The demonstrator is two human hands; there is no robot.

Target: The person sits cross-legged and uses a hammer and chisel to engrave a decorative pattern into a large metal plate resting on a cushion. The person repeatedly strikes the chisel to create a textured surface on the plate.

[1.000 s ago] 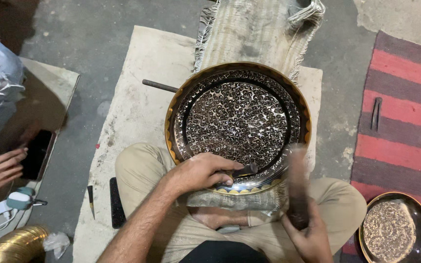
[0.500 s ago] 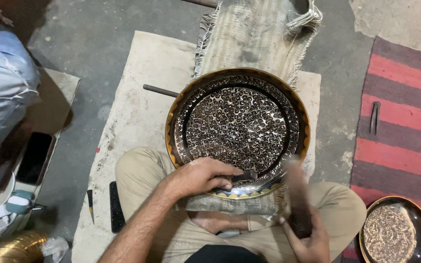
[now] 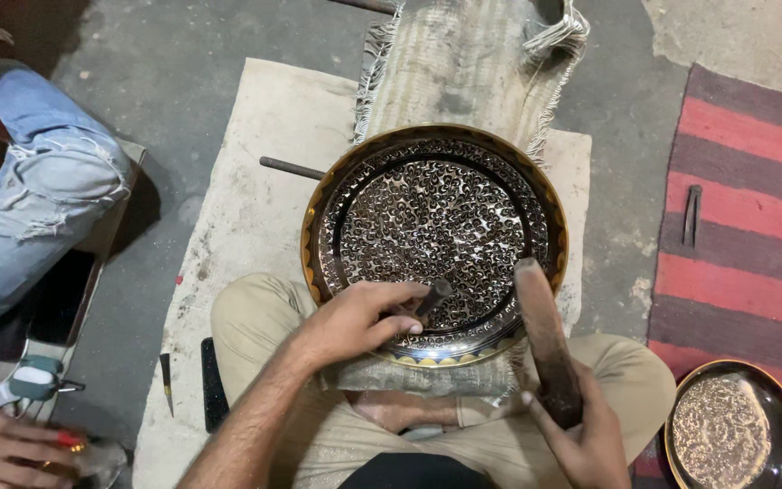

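Two hands, left (image 3: 355, 321) gripping punch (image 3: 433, 296), engraved brass tray (image 3: 433, 237), right (image 3: 581, 435) clasping mallet (image 3: 545, 340)

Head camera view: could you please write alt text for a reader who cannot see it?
A seated person's left hand holds a metal punch against a large engraved brass tray on their lap, while the right hand grips a wooden mallet. A smaller engraved tray sits on a striped rug.
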